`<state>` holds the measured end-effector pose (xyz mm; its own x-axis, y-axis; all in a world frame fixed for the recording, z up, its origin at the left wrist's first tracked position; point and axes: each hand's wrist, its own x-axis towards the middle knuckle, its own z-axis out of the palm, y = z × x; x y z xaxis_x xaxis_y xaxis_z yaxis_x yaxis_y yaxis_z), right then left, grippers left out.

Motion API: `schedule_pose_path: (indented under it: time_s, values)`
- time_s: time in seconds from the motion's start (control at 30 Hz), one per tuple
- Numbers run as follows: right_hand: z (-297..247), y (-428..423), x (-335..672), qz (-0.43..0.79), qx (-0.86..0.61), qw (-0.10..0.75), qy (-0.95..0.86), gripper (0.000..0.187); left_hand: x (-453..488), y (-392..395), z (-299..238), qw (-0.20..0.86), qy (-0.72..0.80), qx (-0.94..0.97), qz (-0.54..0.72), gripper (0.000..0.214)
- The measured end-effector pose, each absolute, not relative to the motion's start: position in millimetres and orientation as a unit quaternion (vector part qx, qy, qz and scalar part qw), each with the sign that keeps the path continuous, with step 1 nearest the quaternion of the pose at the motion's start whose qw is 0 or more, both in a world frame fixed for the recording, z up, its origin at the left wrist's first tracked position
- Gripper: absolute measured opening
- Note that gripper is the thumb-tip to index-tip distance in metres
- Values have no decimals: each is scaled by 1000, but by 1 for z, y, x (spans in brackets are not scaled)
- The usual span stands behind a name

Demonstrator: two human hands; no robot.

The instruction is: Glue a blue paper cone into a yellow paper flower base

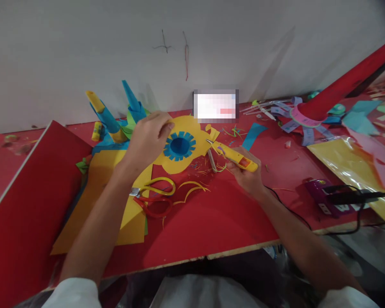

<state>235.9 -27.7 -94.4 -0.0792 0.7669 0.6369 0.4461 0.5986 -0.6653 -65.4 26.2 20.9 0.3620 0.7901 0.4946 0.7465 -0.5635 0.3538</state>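
A yellow paper flower (176, 166) with a fringed blue ring at its centre is in front of me. My left hand (152, 133) is at its left side, with curled fingers closed on its upper left edge; the fingertips are partly hidden. In my right hand (248, 179) is a yellow hot glue gun (239, 158), its metal nozzle pointing left at the flower's right petal. A small curled yellow paper piece (213, 132) is beside the nozzle. Scissors (155, 207) with one yellow and one red handle lie nearer me, their blades partly on yellow paper sheets (133, 222).
Rolled blue and yellow paper stems (109, 119) stand at the back left. A lit phone (214, 106) leans on the wall. To the right are a blue strip (254, 134), a red paper cone (346, 85) and a purple box (321, 194) with black cables. A red board (35, 192) rises left.
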Motion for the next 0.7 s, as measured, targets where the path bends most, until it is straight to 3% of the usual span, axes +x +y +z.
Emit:
schedule_pose_path:
  time_s: [0.23,0.37,0.53,0.7]
  values:
    - [-98,-16,245,82,-505,502,-698,27,-75,12,46,94,395,879,251,18]
    - [-102,-8,255,32,-556,408,-724,25,-68,3,48,165,327,920,141,17]
    - [-114,-3,269,23,-609,261,-748,23,-60,-2,50,154,321,923,149,19]
    - [-121,3,279,48,-570,223,-789,31,-66,-2,51,233,326,909,116,35]
